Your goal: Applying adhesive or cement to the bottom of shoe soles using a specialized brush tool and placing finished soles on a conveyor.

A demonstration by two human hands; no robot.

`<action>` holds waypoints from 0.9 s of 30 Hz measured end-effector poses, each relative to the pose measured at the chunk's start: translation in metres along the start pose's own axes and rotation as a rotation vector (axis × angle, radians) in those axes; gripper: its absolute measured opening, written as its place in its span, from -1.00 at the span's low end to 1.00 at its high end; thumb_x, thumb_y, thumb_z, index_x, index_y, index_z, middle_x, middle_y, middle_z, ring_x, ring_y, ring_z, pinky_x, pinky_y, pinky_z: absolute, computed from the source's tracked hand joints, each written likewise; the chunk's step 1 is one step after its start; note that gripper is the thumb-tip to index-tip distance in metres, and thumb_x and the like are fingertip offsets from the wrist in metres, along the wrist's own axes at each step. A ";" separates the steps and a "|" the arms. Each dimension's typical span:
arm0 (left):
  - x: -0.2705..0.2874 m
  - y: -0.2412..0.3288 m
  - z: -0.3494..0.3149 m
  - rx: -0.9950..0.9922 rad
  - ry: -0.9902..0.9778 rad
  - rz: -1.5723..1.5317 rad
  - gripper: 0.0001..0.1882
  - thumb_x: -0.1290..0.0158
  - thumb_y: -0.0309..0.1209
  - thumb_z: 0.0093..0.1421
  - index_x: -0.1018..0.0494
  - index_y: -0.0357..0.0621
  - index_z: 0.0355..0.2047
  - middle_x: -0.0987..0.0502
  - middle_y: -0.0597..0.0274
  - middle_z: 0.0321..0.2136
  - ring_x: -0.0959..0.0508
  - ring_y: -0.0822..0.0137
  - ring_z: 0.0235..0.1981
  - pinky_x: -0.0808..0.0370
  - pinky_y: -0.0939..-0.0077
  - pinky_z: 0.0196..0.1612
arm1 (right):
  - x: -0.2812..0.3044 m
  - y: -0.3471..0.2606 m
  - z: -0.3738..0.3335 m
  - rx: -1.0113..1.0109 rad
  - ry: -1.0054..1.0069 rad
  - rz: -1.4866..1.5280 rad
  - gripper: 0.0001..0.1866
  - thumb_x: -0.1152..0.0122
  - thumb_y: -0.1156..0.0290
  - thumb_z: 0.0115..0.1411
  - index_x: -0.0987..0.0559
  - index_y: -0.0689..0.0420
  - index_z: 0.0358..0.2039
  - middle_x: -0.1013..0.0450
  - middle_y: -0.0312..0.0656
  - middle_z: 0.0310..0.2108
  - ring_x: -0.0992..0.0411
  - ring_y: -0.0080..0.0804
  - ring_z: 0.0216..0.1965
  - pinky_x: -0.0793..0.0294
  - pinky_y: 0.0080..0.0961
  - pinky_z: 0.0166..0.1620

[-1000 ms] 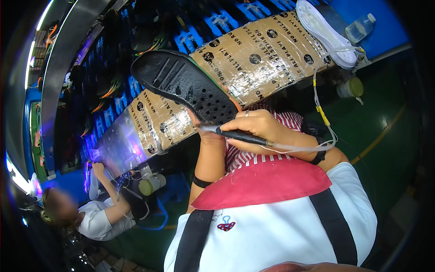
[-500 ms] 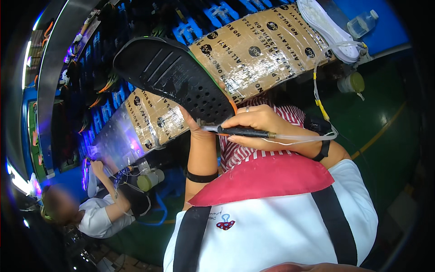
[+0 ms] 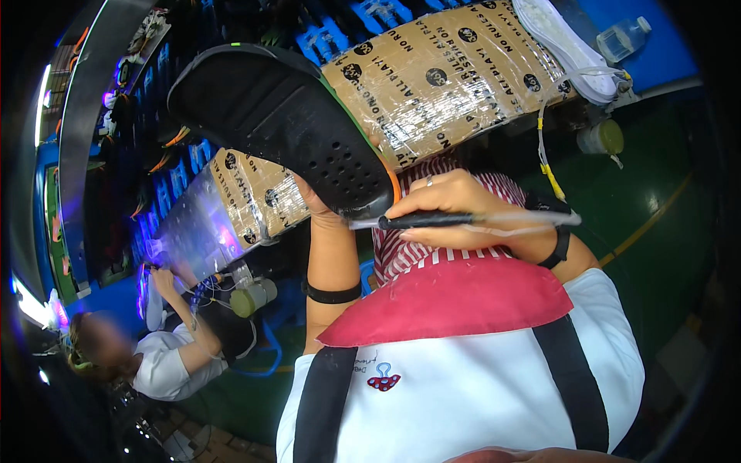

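Note:
My left hand (image 3: pixel 315 202) is closed round a black shoe sole (image 3: pixel 285 116), holding it up with its underside or inner face toward me. Rows of small holes mark the sole's lower part, and its right edge has green and orange trim. Most of the left fingers are hidden behind it; a fingertip shows past the right edge. My right hand (image 3: pixel 455 202) grips a black-handled brush (image 3: pixel 424 221) with a tube trailing from its rear end. The pale brush tip lies against or just beside the sole's lower end; it is blurred, so contact cannot be told.
A cardboard-covered, film-wrapped surface (image 3: pixel 440 77) runs behind the sole. White soles (image 3: pixel 567 54) and a clear plastic bottle (image 3: pixel 624 38) lie at upper right. A lidded container (image 3: pixel 602 139) hangs or stands below them. A co-worker (image 3: pixel 181 347) sits at lower left.
The sole has shifted a little up and left and tilted, so its surface catches the light differently. My left forearm moved left with it. The brush and tube are now smeared by motion.

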State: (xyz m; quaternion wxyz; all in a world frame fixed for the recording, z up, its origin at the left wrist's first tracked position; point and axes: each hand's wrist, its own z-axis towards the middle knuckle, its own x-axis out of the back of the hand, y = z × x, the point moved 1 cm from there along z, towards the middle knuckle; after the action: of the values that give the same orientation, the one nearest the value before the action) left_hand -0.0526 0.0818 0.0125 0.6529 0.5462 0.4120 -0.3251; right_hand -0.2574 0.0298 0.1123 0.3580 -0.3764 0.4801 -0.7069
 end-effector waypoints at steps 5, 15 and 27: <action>0.012 0.008 -0.001 0.074 -0.028 0.041 -0.26 0.04 0.13 0.09 -0.19 -0.08 0.15 -0.30 0.08 0.10 -0.35 0.08 0.08 -0.29 0.06 0.12 | 0.002 0.001 0.002 0.014 0.108 -0.141 -0.72 -0.30 0.55 -0.07 -0.56 0.25 -0.27 -0.45 -0.10 -0.54 -0.41 -0.35 -0.57 -0.35 -0.54 -0.49; 0.000 0.020 0.005 0.227 -0.068 0.038 -0.38 -0.01 -0.02 0.13 -0.27 -0.12 0.10 -0.36 0.07 0.04 -0.40 0.10 0.03 -0.34 0.10 0.10 | 0.005 0.003 -0.001 -0.005 0.033 -0.054 -0.72 -0.30 0.44 -0.03 -0.56 0.21 -0.26 -0.44 -0.13 -0.55 -0.42 -0.33 -0.55 -0.36 -0.53 -0.48; -0.018 0.023 0.006 0.320 -0.067 -0.051 -0.45 -0.04 -0.20 0.13 -0.28 -0.31 0.04 -0.42 -0.03 -0.05 -0.49 0.13 -0.08 -0.45 0.23 -0.01 | 0.005 0.008 -0.003 0.058 -0.015 -0.144 -0.71 -0.30 0.47 -0.04 -0.54 0.22 -0.25 -0.43 -0.09 -0.51 -0.42 -0.27 -0.53 -0.37 -0.48 -0.45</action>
State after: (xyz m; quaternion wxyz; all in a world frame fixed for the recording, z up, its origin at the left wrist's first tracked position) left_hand -0.0397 0.0801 0.0386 0.5624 0.6214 0.3468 -0.4212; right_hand -0.2614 0.0250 0.1052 0.3205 -0.4049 0.4284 -0.7415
